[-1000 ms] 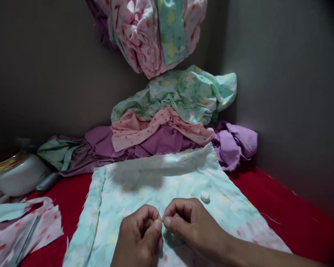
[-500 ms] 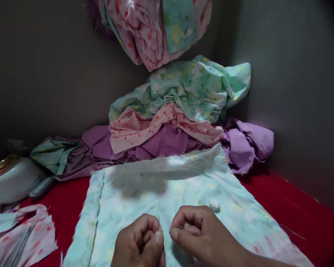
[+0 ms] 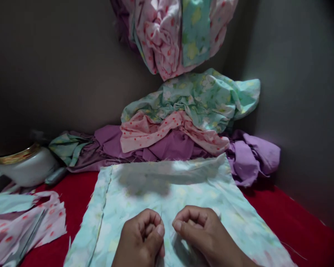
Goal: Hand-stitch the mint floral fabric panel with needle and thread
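Note:
Between the thumb and forefinger of my left hand (image 3: 141, 235) a thin needle (image 3: 161, 214) stands upright, its tip showing above the fingertips. My right hand (image 3: 204, 230) is closed in a pinch a little to the right; whatever lies in its fingertips is too small to make out. Both hands hover over a pale green floral cloth (image 3: 133, 204) with a folded, frayed strip along its left side. A small white lump (image 3: 218, 212) peeks out behind my right knuckles, mostly hidden.
Scissors (image 3: 29, 237) lie on pink dotted scraps (image 3: 51, 218) at left. Behind them stands a white cup (image 3: 30, 170) with a gold rim. Purple fabric (image 3: 167, 144) and a crumpled green floral cloth (image 3: 200, 96) are heaped at the back. A red cover (image 3: 289, 218) lies underneath.
The view has shifted, so the background sits further right and the cup shows more. My right hand now covers most of the white lump. Both hands keep their pinches.

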### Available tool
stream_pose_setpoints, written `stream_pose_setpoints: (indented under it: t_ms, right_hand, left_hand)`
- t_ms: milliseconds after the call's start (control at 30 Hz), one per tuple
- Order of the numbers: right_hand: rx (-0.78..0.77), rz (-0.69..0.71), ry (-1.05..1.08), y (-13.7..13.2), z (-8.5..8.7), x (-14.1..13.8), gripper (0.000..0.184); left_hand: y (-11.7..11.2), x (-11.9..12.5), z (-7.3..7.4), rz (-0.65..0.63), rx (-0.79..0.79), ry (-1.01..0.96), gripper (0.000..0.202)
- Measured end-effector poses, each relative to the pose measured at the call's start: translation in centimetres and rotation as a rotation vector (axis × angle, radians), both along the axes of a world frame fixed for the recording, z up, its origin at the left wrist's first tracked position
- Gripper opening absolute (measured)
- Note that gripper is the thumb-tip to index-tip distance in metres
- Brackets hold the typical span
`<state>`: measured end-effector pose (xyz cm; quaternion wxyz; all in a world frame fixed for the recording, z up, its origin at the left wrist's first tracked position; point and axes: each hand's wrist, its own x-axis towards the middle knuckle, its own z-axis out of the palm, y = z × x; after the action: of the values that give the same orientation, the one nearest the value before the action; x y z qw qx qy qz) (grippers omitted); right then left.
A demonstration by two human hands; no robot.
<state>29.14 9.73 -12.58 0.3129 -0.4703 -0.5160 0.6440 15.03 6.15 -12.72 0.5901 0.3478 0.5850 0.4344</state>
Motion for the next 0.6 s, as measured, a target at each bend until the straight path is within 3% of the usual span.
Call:
stream_pose_setpoints:
  t_ms: [200, 367, 600]
  right_hand:
    - [0.018, -0.014, 0.122, 0.0, -0.1, -0.2, 0.033]
    - [0.155, -0.001, 0.173, -0.2, 0.0, -0.3, 0.020]
    - [0.198, 0.001, 0.160, -0.6, 0.4, 0.4, 0.015]
  left_hand:
    - [-0.2, 0.5, -0.1, 0.061, 0.127, 0.056, 0.021]
    - [-0.3, 0.9, 0.2, 0.121, 0.238, 0.156, 0.021]
    - [-2.0, 1.2, 1.6, 0.265, 0.231, 0.230, 0.021]
